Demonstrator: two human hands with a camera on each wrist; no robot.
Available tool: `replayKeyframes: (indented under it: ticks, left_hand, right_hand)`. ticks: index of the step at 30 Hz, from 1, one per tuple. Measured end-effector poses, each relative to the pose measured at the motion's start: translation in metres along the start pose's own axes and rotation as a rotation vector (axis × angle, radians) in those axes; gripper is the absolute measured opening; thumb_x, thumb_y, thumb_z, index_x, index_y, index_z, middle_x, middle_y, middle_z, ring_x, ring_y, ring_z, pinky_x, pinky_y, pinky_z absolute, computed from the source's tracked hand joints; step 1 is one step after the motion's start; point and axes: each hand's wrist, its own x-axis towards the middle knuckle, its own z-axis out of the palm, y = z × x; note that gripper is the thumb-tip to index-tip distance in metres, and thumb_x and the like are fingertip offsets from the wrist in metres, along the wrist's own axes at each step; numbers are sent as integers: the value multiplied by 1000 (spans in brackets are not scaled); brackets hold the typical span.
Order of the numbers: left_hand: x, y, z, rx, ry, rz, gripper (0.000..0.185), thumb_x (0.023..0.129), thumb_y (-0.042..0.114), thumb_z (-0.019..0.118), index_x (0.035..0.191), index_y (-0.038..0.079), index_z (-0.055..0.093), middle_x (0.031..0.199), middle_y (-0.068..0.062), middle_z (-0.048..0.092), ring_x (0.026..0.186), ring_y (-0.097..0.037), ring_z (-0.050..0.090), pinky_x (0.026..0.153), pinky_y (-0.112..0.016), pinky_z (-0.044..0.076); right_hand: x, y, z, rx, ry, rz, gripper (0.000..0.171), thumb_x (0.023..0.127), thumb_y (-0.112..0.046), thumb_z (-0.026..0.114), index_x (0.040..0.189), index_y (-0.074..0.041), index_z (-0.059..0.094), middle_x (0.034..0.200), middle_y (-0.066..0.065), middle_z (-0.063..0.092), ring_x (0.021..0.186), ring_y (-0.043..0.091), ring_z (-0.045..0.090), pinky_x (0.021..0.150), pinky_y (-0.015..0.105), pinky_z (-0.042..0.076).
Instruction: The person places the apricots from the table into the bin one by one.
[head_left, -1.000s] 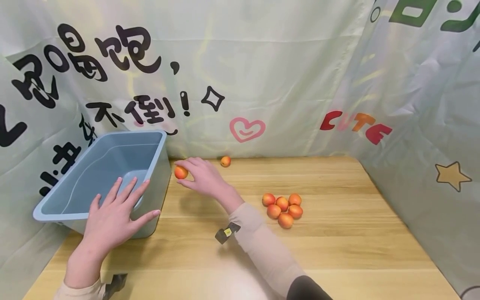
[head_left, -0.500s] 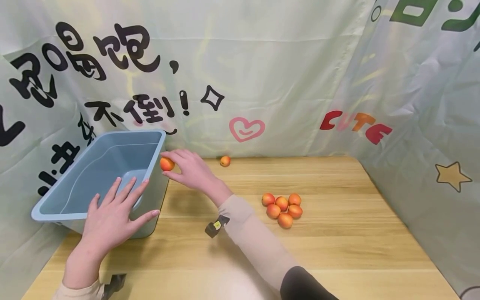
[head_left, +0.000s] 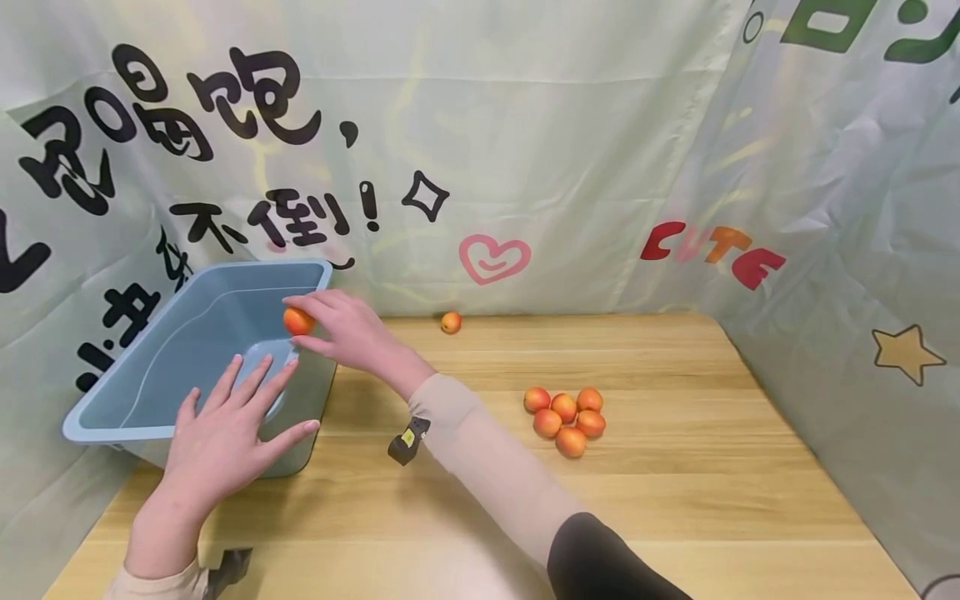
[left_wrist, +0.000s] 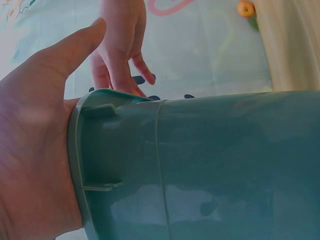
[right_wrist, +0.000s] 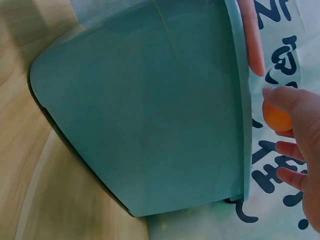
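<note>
My right hand pinches an orange-red apricot between thumb and fingers, above the right rim of a blue plastic tub. In the right wrist view the apricot is partly covered by the fingers, just beyond the tub's rim. The left hand lies across the tub's near right corner with its fingers straight and spread. Seen from the left wrist, that hand is against the rim, thumb raised away from it. Most of the tub's floor is hidden by the left hand and the near wall.
Several apricots lie in a cluster on the wooden table, right of centre. Another apricot sits alone at the table's back edge. A printed cloth hangs behind and along both sides.
With the apricot pinched in it, my right hand has moved left and slightly up, from over the table beside the tub to over its rim. The left hand stays in place.
</note>
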Motion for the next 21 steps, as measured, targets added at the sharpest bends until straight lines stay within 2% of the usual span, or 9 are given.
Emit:
replayKeyframes:
  ticks: [12, 21]
  left_hand:
    - [0, 0, 0, 9, -8, 1, 90, 83, 75, 52, 156, 31, 22, 158, -13, 34, 151, -37, 13, 101, -76, 18]
    - [0, 0, 0, 6, 2, 7, 89, 84, 75, 51, 156, 32, 21, 158, -12, 34, 151, -37, 14, 101, -76, 18]
  right_hand:
    - [12, -9, 13, -27, -84, 1, 53, 93, -46, 62, 141, -23, 52, 134, -5, 60, 122, 11, 55, 96, 23, 47]
    - [12, -10, 16, 2, -103, 24, 56, 94, -46, 60, 144, -24, 48, 135, -5, 59, 122, 11, 56, 94, 25, 49]
